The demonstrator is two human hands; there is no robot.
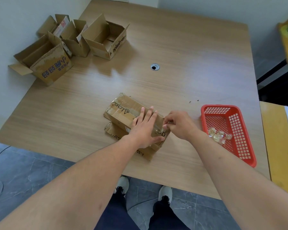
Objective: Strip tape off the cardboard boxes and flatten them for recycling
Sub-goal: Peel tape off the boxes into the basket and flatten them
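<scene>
near the table's [189, 47] front edge, a flattened box [123, 112] lies on another flat piece. the left hand [144, 128] presses down on it with fingers spread and straight. the right hand [179, 124] pinches clear tape [157, 130] at the box's right end. peeling low and slow, with the cardboard pinned, should keep the strip whole; the red basket [246, 156] at right holds balled tape.

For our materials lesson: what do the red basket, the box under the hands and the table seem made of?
Red basket: probably moulded plastic, with a glossy, even grid of holes.
Box: brown cardboard, matt, creased, with shiny clear tape strips.
Table: wood-grain surface, smooth with a light sheen; possibly laminate rather than solid wood.
</scene>
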